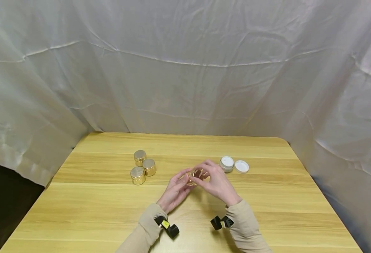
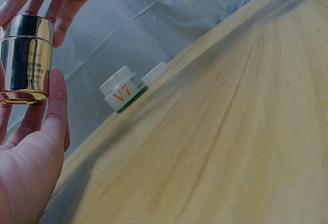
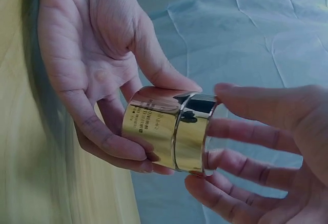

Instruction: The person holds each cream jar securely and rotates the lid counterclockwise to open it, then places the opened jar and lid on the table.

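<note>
A shiny gold cosmetic jar (image 3: 154,126) with a gold lid (image 3: 193,134) is held up over the table between both hands, its lid seated on the body. My left hand (image 1: 174,193) grips the jar's body, thumb on one side and fingers on the other. At the lid end, the thumb and fingers of my right hand (image 1: 217,182) close around the rim. Printed lettering shows on the body in both wrist views. In the head view, fingers hide much of the jar.
Three closed gold jars (image 1: 137,175) stand grouped on the left of the wooden table (image 1: 109,218). Right of my hands is an uncovered jar (image 1: 227,163), marked V7 in the left wrist view, beside a white lid (image 1: 241,166). A pale curtain (image 1: 185,88) surrounds the back and sides.
</note>
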Demonstrator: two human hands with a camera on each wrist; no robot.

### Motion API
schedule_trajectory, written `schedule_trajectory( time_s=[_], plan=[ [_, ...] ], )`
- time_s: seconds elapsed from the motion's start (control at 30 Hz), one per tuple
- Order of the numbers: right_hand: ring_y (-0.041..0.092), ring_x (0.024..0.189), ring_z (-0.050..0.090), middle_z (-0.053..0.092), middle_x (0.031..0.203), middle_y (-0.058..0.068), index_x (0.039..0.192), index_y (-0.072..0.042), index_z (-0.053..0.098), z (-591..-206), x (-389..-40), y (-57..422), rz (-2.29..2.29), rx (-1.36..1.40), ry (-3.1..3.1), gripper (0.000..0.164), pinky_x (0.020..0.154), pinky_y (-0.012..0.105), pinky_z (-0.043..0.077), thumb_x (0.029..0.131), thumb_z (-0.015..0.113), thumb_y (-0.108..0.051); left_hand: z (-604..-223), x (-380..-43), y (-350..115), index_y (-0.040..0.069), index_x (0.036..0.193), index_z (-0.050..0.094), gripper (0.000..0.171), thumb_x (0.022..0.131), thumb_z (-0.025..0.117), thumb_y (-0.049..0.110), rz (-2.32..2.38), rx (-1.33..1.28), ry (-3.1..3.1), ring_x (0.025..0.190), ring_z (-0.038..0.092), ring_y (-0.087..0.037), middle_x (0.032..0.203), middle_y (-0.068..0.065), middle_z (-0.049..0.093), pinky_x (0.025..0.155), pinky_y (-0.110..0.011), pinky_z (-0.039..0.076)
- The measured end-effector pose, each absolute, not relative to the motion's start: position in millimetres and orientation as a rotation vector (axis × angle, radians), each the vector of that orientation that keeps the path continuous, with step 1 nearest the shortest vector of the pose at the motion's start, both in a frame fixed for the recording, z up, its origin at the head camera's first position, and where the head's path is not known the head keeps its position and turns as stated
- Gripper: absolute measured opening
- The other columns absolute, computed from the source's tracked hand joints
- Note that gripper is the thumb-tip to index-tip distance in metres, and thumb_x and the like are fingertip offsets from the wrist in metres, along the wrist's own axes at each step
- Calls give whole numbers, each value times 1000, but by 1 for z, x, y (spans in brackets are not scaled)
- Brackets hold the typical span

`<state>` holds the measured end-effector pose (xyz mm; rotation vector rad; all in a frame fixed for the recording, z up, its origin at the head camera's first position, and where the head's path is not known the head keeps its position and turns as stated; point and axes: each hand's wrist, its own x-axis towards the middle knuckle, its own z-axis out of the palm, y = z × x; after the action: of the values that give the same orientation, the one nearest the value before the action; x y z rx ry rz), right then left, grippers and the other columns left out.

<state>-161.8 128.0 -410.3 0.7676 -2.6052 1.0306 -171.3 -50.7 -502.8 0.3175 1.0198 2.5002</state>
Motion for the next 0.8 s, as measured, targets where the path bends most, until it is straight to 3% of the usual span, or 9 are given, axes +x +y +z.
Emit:
schedule_trajectory(
  time_s=[0.13, 0.33, 0.57, 0.8],
  plan=[
    [22, 86, 68, 69, 101, 8, 108, -8, 74, -410, -162, 128, 1061, 834, -2602, 28, 79, 39, 61, 83, 82, -16, -503, -171, -51, 18, 125, 60, 22, 104, 51, 17, 2500, 314, 1030, 111, 66, -11, 127, -2, 63, 108, -26, 52],
    [24, 93, 68, 69, 110, 7, 115, -8, 71, -410, -161, 129, 1025, 779, -2611, 36, 83, 39, 59, 84, 82, -22, -503, -171, -51, 17, 125, 58, 22, 104, 51, 17, 2500, 300, 1029, 111, 66, -12, 125, -2, 65, 109, -27, 52],
    [23, 83, 68, 71, 107, 10, 113, -4, 72, -410, -161, 128, 1055, 679, -2603, 36, 73, 35, 61, 85, 81, -24, -502, -171, -50, 15, 128, 54, 25, 103, 54, 18, 2503, 282, 1030, 109, 66, -10, 115, 0, 68, 109, -27, 52],
    [20, 81, 68, 71, 102, 9, 107, -6, 73, -410, -161, 128, 1040, 677, -2610, 31, 71, 30, 61, 82, 83, -23, -502, -171, -50, 15, 129, 54, 26, 103, 54, 18, 2508, 305, 1013, 110, 66, -11, 119, -1, 67, 110, -27, 51]
  ],
)
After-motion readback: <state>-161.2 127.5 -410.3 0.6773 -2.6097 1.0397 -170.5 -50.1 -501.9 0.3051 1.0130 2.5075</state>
